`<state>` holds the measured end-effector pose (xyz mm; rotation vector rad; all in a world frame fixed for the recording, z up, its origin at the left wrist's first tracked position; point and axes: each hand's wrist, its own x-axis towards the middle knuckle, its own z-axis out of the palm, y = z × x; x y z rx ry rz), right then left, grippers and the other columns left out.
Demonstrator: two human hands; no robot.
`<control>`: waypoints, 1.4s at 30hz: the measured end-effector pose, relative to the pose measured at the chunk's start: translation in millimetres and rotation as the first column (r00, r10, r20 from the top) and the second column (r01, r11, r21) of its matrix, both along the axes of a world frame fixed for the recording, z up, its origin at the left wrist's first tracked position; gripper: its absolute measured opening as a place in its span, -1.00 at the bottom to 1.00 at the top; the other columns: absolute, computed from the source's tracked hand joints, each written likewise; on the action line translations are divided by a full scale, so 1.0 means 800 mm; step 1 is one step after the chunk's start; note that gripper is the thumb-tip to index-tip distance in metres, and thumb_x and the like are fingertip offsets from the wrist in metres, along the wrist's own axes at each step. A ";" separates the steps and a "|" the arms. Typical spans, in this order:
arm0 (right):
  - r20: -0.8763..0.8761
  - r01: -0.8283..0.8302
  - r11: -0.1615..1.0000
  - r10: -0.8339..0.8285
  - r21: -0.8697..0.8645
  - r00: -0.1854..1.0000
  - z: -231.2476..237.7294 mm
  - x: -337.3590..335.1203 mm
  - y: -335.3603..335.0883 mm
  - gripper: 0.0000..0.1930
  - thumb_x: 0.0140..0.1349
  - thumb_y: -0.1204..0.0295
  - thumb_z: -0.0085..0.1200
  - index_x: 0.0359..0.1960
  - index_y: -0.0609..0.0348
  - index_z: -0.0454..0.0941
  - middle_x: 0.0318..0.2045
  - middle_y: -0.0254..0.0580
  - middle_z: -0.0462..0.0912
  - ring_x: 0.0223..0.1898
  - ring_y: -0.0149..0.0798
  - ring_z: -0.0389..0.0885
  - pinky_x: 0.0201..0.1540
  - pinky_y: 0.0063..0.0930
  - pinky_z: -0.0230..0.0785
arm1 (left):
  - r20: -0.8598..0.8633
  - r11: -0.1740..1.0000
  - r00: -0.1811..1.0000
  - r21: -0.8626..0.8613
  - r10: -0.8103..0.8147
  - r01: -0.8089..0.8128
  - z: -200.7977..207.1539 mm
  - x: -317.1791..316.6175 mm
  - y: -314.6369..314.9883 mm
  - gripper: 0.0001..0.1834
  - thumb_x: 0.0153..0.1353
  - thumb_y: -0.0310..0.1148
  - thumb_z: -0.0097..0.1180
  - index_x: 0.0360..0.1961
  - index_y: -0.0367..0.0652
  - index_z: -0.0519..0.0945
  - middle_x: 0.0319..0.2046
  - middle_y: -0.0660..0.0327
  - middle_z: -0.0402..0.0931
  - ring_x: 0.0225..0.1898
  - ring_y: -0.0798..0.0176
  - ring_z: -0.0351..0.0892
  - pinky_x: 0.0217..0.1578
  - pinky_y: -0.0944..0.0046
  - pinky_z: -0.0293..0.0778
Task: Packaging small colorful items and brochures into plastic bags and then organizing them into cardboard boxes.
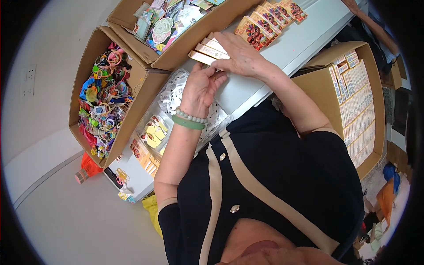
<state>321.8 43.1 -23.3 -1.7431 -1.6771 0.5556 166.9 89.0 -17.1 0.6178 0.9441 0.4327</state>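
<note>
Several slim white-and-yellow cardboard boxes (204, 58) are held side by side above the table, next to the wall of a carton. My right hand (240, 55) is closed over their right ends, its thumb along the nearest box. My left hand (201, 86), with a beaded bracelet and a green bangle at the wrist, is palm up with curled fingers, its fingertips against the nearest box. Part of its grip is hidden. Beyond my right hand, orange boxes with a colourful printed figure (256, 34) lie overlapping in a row on the table.
Left stands a carton (143, 88) of tangled colourful trinkets; behind it, another carton (170, 59) holds printed cards and stickers. Clear trays (223, 117) with small packets and yellow pieces sit by my left forearm. An open carton (316, 86) packed with boxes stands right of the white table (300, 53).
</note>
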 end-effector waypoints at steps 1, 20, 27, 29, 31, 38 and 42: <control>0.062 0.028 0.999 -0.027 -0.016 0.998 0.002 -0.005 -0.001 -0.29 0.03 0.12 0.16 0.19 0.17 0.21 0.04 0.13 0.41 0.13 0.12 0.35 0.18 -0.14 0.21 | -0.001 1.000 1.000 0.002 0.003 -0.003 0.000 -0.001 0.000 -0.59 0.31 -0.61 -0.28 0.19 -0.32 0.17 0.00 -0.09 0.41 -0.12 0.01 0.57 -0.09 0.05 0.60; -0.029 0.141 0.963 -0.152 -0.229 0.988 0.051 -0.009 -0.027 -0.11 -0.18 0.34 0.23 0.28 0.25 0.13 0.12 0.11 0.34 0.17 -0.03 0.34 0.20 -0.34 0.19 | -0.331 0.452 0.879 0.879 0.343 0.155 0.027 -0.023 -0.027 -0.85 0.13 -0.56 0.07 -0.24 -0.29 0.53 -0.20 0.10 0.48 -0.26 0.26 0.51 -0.22 0.29 0.48; -0.663 -0.058 0.949 -0.171 -0.309 0.729 0.066 -0.022 -0.073 0.01 -0.23 0.44 0.27 0.37 0.18 0.02 0.26 0.00 0.24 0.27 -0.15 0.24 0.28 -0.43 0.09 | -0.099 0.123 0.938 0.991 0.331 0.062 0.058 -0.040 -0.050 -0.84 0.10 -0.62 0.12 -0.26 -0.28 0.56 -0.35 0.10 0.50 -0.38 0.18 0.51 -0.31 0.31 0.44; -0.643 -0.048 0.950 -0.171 -0.308 0.746 0.071 -0.031 -0.079 0.01 -0.22 0.47 0.26 0.38 0.16 0.01 0.26 -0.03 0.25 0.26 -0.19 0.25 0.27 -0.44 0.11 | -0.075 0.052 0.939 0.997 0.335 0.061 0.061 -0.048 -0.058 -0.85 0.10 -0.61 0.13 -0.26 -0.28 0.57 -0.38 0.12 0.51 -0.39 0.22 0.50 -0.33 0.33 0.43; -0.576 -0.064 0.965 -0.099 -0.256 0.811 0.062 -0.034 -0.085 0.01 -0.22 0.49 0.25 0.38 0.16 0.01 0.26 -0.04 0.25 0.27 -0.20 0.24 0.27 -0.44 0.11 | -0.163 0.210 0.929 0.973 0.331 0.095 0.074 -0.056 -0.068 -0.88 0.12 -0.60 0.13 -0.29 -0.27 0.58 -0.46 0.17 0.49 -0.44 0.31 0.48 -0.38 0.36 0.42; -0.489 -0.268 0.924 0.107 -0.273 0.866 0.072 -0.047 -0.099 0.00 -0.24 0.54 0.25 0.37 0.17 0.04 0.26 -0.05 0.26 0.28 -0.18 0.24 0.29 -0.41 0.10 | -0.169 0.712 0.986 0.693 0.005 0.115 0.093 -0.102 -0.060 -0.91 0.11 -0.54 0.22 -0.33 -0.30 0.64 -0.48 0.31 0.46 -0.45 0.49 0.43 -0.44 0.49 0.38; -0.396 -0.311 0.915 0.194 -0.258 0.898 0.081 -0.048 -0.103 0.01 -0.27 0.57 0.25 0.37 0.14 0.06 0.25 -0.04 0.27 0.28 -0.17 0.25 0.27 -0.40 0.14 | -0.120 0.763 0.985 0.622 -0.127 0.174 0.087 -0.123 -0.056 -0.88 0.09 -0.51 0.26 -0.33 -0.31 0.66 -0.46 0.30 0.52 -0.43 0.48 0.46 -0.43 0.46 0.39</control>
